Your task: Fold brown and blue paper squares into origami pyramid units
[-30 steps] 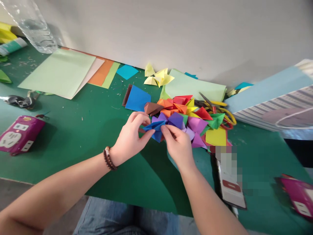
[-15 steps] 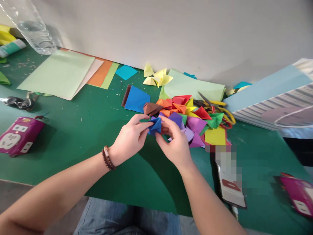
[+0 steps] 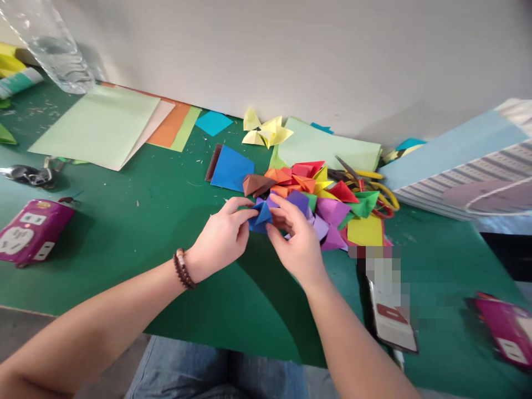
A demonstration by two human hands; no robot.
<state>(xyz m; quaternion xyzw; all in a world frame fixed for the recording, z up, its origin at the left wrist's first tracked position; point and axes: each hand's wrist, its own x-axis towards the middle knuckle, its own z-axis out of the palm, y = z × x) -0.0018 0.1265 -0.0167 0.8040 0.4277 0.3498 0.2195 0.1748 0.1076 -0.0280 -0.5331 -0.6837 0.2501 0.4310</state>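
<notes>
A small piece of folded blue paper (image 3: 260, 215) is pinched between both hands, above the green table. My left hand (image 3: 222, 230) grips its left side with thumb and fingers, which partly cover it. From the right, my right hand (image 3: 297, 238) holds the other side between thumb and fingertips. Just behind the hands lies a heap of folded paper pieces (image 3: 332, 210) in purple, orange, red, yellow and green. A brown folded piece (image 3: 258, 184) sits at the heap's left end. Close by lies a stack of blue paper (image 3: 233, 168) with brown paper under its left edge.
Scissors (image 3: 380, 191) lie behind the heap. At right are a phone (image 3: 393, 316), a light-blue box (image 3: 453, 152) and a purple power strip (image 3: 505, 330). Another purple power strip (image 3: 35, 230), keys (image 3: 31, 176), paper sheets (image 3: 97, 124) and a water bottle (image 3: 58, 52) stand at left.
The blue paper has shifted slightly left and turned a little between my fingers. The right fingers sit a bit farther from its edge. The items on the table stay put.
</notes>
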